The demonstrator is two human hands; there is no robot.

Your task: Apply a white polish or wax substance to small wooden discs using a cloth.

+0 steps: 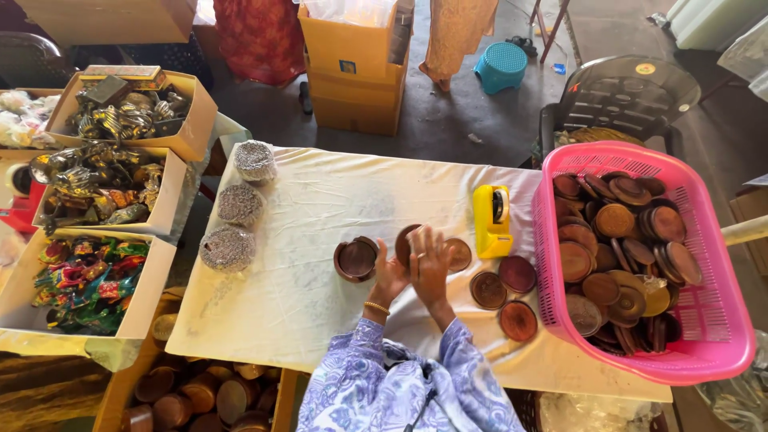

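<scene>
Both hands, left hand [390,276] and right hand [430,258], close together on a round brown lid [406,242] at the tabletop [320,200] centre, apparently mid-assembly; seating it squarely calls for even pressure.

Seen from above, two hands meet at the middle of a white cloth-covered table [320,200]. The left hand [390,276] and right hand [430,260] together hold a round brown wooden lid [406,240]. A small wooden bowl [356,258] sits just left. A pink basket [704,320] of lids fills the right edge, a yellow tape dispenser [492,220] beside it.
</scene>
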